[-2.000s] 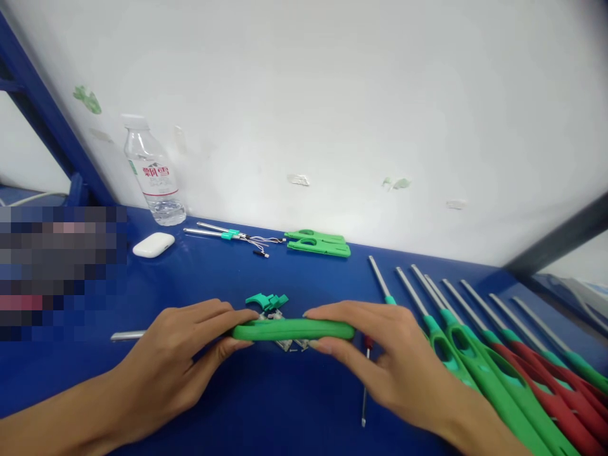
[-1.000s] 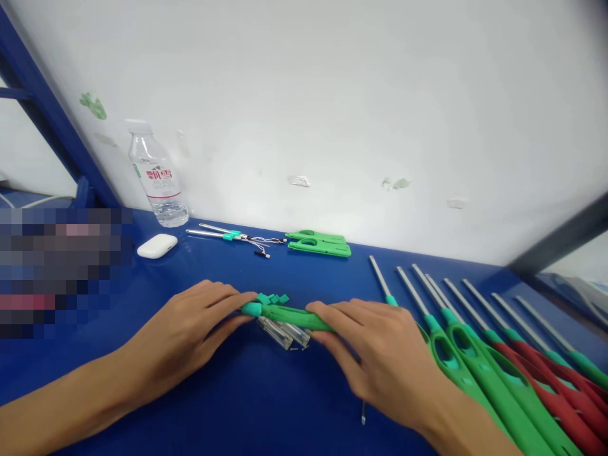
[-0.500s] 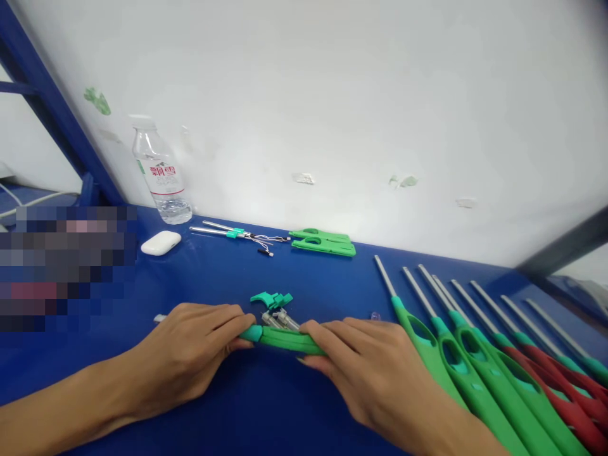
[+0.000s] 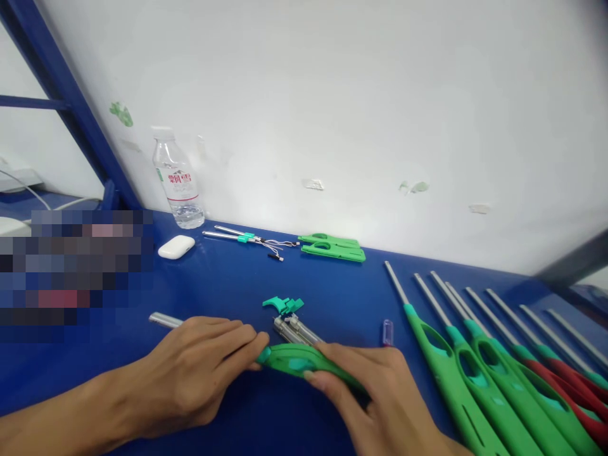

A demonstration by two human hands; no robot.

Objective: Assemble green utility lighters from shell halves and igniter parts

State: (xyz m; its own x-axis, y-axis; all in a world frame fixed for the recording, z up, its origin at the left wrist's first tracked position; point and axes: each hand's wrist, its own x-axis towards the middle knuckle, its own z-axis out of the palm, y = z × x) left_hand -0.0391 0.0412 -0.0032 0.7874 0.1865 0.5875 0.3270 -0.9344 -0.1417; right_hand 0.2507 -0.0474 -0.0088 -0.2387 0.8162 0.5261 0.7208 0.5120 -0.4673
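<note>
A green long-nosed lighter [image 4: 285,353] lies crosswise between my two hands, tilted to show its handle opening and the teal trigger. My left hand [image 4: 194,370] is closed round its teal collar end, and the metal tube [image 4: 164,320] sticks out past that hand to the left. My right hand [image 4: 384,386] grips the green body's other end, thumb near the trigger; the palm hides the rear. Just behind the lighter are several loose teal triggers [image 4: 284,305] and clear cylindrical parts with metallic insides [image 4: 297,330]. A translucent purple handle [image 4: 388,332] shows behind my right hand.
On the right lie several green lighters [image 4: 446,367] and red ones [image 4: 560,386], tubes pointing away. Green shell halves [image 4: 332,251] and two wired metal tubes [image 4: 228,236] lie near the wall. A water bottle [image 4: 178,183] and a white case [image 4: 176,247] stand left, beside a blurred-out patch.
The lighter has rolled in my hands, so its opening and trigger now show. More of its metal tube is visible on the left. The whole view has shifted slightly.
</note>
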